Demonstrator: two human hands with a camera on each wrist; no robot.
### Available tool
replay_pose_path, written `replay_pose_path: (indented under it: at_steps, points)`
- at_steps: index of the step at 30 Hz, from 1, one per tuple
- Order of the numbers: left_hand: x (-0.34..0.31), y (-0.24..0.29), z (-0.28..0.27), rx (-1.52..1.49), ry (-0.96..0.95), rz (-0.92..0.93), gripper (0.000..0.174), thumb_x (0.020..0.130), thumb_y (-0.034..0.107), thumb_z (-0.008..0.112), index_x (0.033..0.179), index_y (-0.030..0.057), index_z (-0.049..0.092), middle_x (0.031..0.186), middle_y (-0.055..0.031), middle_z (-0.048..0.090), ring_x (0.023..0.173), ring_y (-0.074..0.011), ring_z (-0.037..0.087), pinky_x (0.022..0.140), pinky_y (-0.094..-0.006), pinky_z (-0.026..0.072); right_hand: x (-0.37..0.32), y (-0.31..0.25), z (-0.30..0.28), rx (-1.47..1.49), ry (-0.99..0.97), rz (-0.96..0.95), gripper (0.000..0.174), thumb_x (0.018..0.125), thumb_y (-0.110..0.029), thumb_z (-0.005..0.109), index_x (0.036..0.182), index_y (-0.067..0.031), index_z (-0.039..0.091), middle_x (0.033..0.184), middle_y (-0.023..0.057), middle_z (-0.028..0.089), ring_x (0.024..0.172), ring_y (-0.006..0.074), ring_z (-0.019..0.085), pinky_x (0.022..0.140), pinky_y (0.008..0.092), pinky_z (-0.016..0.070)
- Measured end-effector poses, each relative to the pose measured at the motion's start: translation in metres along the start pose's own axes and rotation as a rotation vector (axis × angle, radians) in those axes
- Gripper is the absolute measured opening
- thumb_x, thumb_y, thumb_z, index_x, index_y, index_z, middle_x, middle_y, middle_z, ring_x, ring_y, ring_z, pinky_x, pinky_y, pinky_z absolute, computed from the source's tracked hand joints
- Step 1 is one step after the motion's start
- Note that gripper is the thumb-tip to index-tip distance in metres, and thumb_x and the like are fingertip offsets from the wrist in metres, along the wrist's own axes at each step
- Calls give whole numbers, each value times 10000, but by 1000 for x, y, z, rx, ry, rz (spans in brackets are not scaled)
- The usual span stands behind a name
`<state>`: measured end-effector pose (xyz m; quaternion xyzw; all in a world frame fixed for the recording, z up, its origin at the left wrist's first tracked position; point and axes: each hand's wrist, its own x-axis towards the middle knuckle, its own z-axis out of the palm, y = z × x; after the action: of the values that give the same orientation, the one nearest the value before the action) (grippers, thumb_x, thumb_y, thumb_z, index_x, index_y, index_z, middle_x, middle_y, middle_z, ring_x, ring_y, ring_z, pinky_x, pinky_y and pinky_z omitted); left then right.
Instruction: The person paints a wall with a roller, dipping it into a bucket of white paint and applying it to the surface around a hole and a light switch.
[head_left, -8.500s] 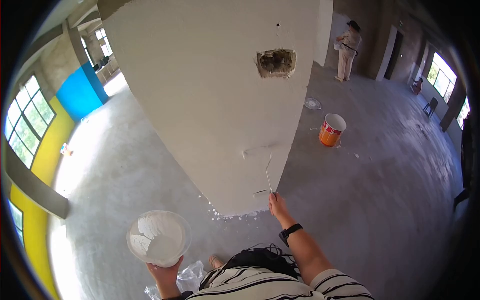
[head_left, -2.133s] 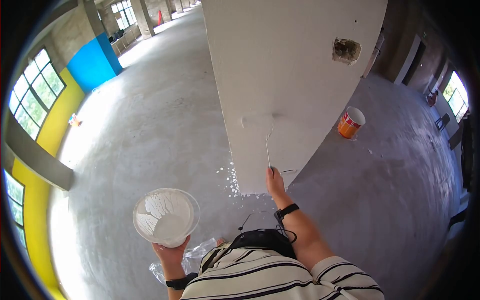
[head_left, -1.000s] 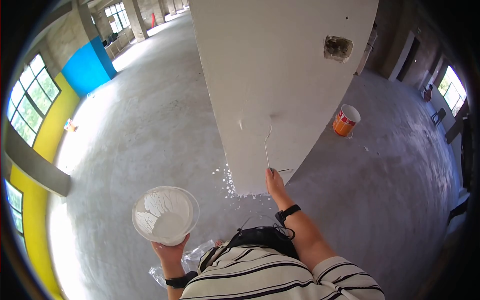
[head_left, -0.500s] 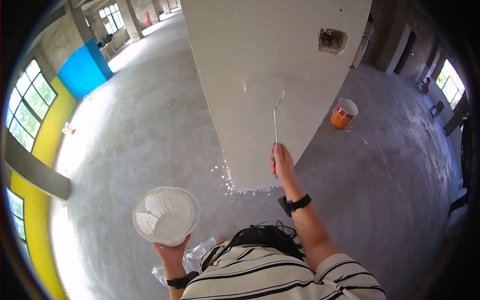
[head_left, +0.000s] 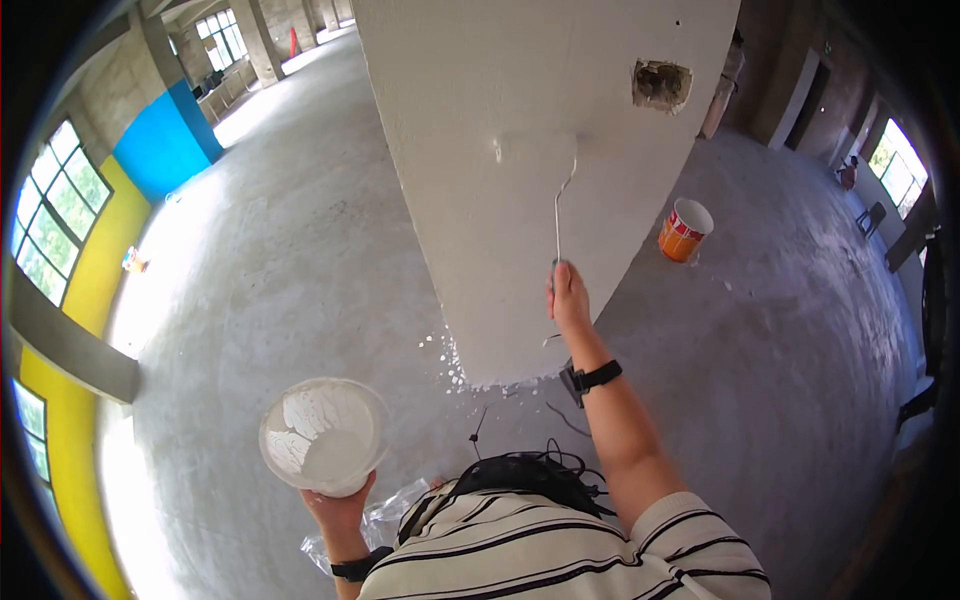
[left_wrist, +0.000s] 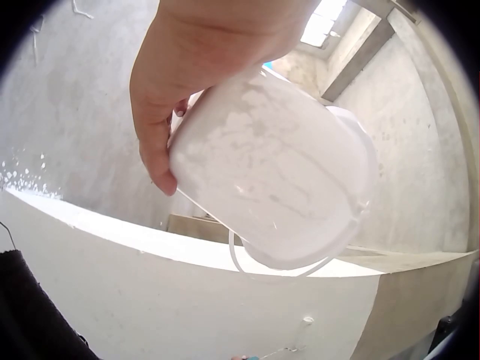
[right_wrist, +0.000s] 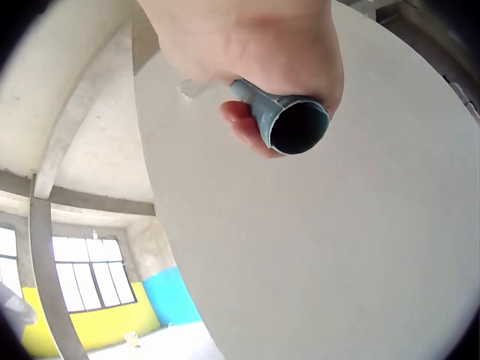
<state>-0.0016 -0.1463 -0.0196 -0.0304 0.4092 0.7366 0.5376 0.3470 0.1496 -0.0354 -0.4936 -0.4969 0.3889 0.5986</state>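
Note:
My right hand (head_left: 569, 298) grips the handle of a paint roller against a pale column (head_left: 470, 240). The white roller sleeve (head_left: 535, 146) lies level on the column's face, almost the same colour as it, at the top of a bent wire rod (head_left: 558, 220). In the right wrist view, fingers wrap the grey-blue handle (right_wrist: 262, 116), its hollow end facing the camera. My left hand (head_left: 338, 512) holds a white bucket (left_wrist: 270, 165) low down from beneath, thumb along its side. Off-white paint (head_left: 336, 455) lies inside, with streaks up the inner wall.
White splatters (head_left: 455, 365) mark the concrete floor at the column's foot. An orange-and-white bucket (head_left: 685, 232) stands right of the column. A rough square hole (head_left: 661, 85) opens high in the column. Clear plastic (head_left: 385, 522) lies by my feet. A person (head_left: 849, 172) is low by the far right wall.
In the last second my right hand has pushed the roller up the column from its lower part. The left hand keeps the bucket almost in place. Since the oldest frame, the view has shifted sideways.

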Motion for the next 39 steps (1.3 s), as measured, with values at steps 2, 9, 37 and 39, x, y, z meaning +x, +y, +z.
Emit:
replay_pose_path:
  at_steps: [2, 9, 37, 39]
  points:
    - [-1, 1, -2, 44, -50, 21, 633, 915, 593, 371, 1393, 186, 453, 1352, -93, 527, 1172, -372, 564, 815, -564, 545, -24, 43, 1, 15, 2, 117, 468, 1009, -535, 381, 854, -106, 486, 556, -20, 437, 368, 77, 378, 342, 241, 324]
    - [2, 3, -9, 65, -102, -13, 613, 911, 579, 374, 1374, 188, 471, 1363, -77, 517, 1195, -359, 530, 833, -569, 513, -80, 152, -10, -209, 3, 253, 422, 1019, -465, 376, 836, -98, 477, 546, -4, 443, 372, 103, 398, 353, 265, 337]
    - [1, -4, -5, 8, -106, -12, 623, 919, 580, 378, 1375, 164, 465, 1332, -105, 543, 1148, -375, 580, 806, -563, 555, 15, -48, -22, -52, -105, 63, 409, 1009, -439, 432, 881, -66, 541, 589, -12, 463, 481, 80, 452, 438, 257, 344]
    - [2, -4, -7, 7, -107, -17, 605, 923, 574, 374, 1367, 175, 477, 1336, -93, 547, 1157, -371, 573, 812, -572, 541, 0, -7, -23, -71, -58, 93, 406, 1009, -436, 425, 858, -75, 531, 602, -15, 468, 491, 80, 454, 445, 255, 346]
